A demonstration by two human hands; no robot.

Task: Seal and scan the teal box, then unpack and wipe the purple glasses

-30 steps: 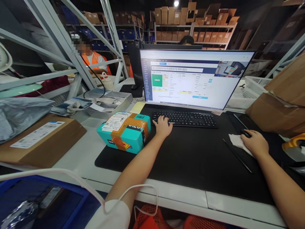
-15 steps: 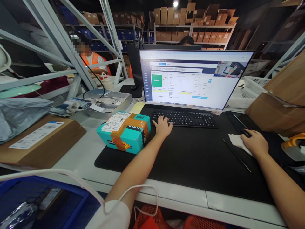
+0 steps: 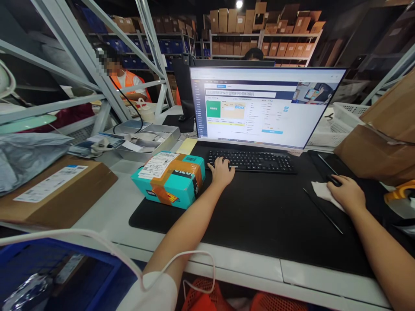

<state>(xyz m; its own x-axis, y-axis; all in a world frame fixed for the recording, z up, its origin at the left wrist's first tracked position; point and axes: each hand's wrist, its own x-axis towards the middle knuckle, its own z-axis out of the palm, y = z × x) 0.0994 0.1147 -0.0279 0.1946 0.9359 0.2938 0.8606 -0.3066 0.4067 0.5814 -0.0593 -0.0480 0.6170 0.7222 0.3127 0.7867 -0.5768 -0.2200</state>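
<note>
My left hand (image 3: 221, 172) rests with fingers spread on the left end of a black keyboard (image 3: 259, 162). Over on the right, my right hand (image 3: 347, 193) is wrapped round a black computer mouse (image 3: 336, 180), partly hidden under the fingers. A white cloth or tissue (image 3: 323, 192) lies beneath that wrist. Behind the keyboard a lit monitor (image 3: 246, 116) shows a web page with a green square and a small camera picture. Just left of my left forearm stands a teal box (image 3: 177, 190) sealed with brown tape and bearing a white label.
A brown carton (image 3: 58, 207) and a grey tray (image 3: 145, 140) are on the left. Cartons (image 3: 382, 151) and a tape roll (image 3: 400, 192) stand right. A thin black rod (image 3: 324, 212) lies on the mat (image 3: 259, 216). A co-worker in an orange vest (image 3: 129, 82) sits beyond the frame.
The page on the monitor has changed: a tan picture panel with blue buttons now appears beside the green square. Both hands have stayed in place.
</note>
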